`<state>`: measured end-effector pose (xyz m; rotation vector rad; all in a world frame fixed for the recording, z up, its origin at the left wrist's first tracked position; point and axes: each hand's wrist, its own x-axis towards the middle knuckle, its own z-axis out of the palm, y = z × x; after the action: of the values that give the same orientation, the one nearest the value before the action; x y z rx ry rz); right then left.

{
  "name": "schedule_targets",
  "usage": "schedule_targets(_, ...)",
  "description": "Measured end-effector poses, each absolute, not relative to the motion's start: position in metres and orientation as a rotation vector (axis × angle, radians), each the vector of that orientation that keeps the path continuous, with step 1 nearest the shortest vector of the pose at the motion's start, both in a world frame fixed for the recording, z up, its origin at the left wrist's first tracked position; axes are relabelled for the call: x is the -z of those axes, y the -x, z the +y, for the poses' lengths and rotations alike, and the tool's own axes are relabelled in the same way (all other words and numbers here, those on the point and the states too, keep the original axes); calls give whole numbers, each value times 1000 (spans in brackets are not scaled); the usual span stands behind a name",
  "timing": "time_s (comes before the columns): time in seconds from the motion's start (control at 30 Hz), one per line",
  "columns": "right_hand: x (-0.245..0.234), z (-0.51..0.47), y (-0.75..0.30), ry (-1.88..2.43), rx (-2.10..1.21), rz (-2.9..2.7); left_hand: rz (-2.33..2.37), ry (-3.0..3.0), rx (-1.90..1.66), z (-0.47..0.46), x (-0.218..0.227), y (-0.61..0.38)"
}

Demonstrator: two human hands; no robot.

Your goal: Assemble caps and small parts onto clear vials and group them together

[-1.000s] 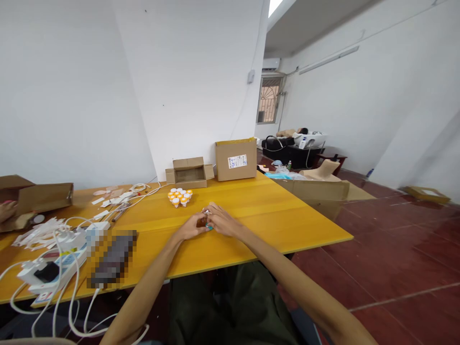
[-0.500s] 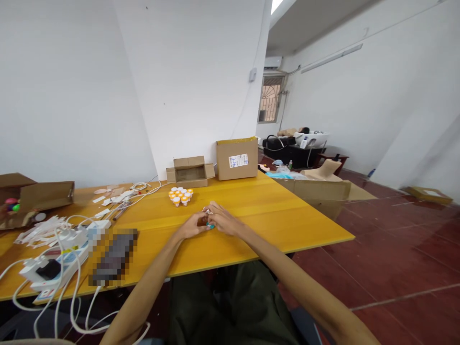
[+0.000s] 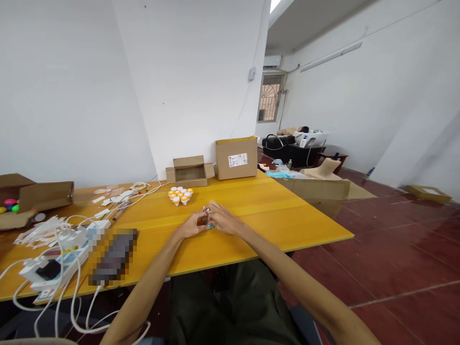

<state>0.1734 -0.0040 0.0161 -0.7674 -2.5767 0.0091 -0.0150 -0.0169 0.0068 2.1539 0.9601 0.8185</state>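
Above the yellow table, my left hand (image 3: 192, 225) and my right hand (image 3: 223, 219) meet, fingers curled in and touching. Between them is a small thing with a whitish part (image 3: 207, 210) on top and a teal part (image 3: 210, 225) low down. Most of it is covered by fingers, so I cannot make out its kind. Both hands grip it. Farther back, left of the hands, stands a tight cluster of small white-and-orange capped pieces (image 3: 180, 195).
Behind the cluster stand an open cardboard box (image 3: 190, 175) and a taller closed box (image 3: 237, 160). Leftward lie a phone (image 3: 117, 254), a power strip (image 3: 77, 258) with tangled cables and an open carton (image 3: 46, 196) of coloured balls. The table edge (image 3: 316, 242) runs close on the right.
My hands stay in nearly the same spot around the small thing. At the far left, a yellow ball now shows in the carton where a dark, blurred shape was.
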Motion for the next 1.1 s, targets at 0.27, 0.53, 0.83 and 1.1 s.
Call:
schedule_targets(0.27, -21, -7, -176, 745, -45, -2578, 965, -2152, -812, -17, -6, 16)
schedule_targets(0.53, -16, -6, -176, 779, -45, -2507, 945, -2142, -822, -16, -6, 15)
schedule_targets(0.83, -13, -3, -174, 744, 11, -2551, 972, -2115, -820, -16, -4, 15)
schedule_targets(1.1, -12, 0, -176, 723, -17, -2560, 974, -2135, -837, -16, -6, 15)
